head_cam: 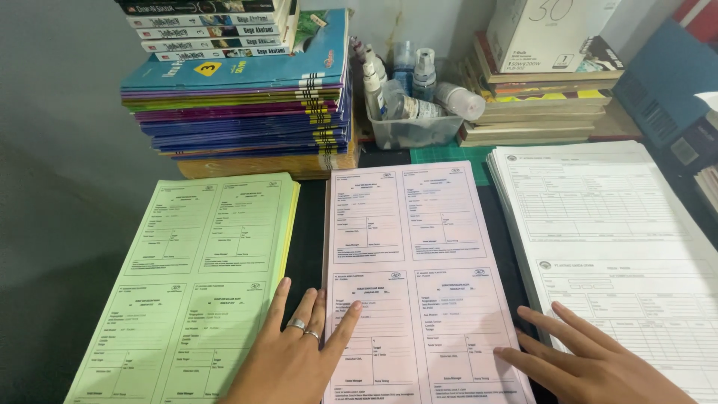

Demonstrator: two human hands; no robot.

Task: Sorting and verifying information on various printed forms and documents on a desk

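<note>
**Three Stacks of Forms, Two Flat Hands**

On the dark table (pixel 307 239) we see the pink stack of forms (pixel 419 254) in the middle. Right of it lies the white stack (pixel 606 224), left of it the green stack (pixel 194 269). Behind it stand piled books (pixel 247 97) and a clear tub of bottles (pixel 411 120). Our left hand (pixel 295 352) rests open across its left edge, our right hand (pixel 591 359) open at its right edge, gripping nothing.

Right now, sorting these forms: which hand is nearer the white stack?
Right. The right hand rests on the white stack; the left hand lies across the pink stack's left edge.
</note>
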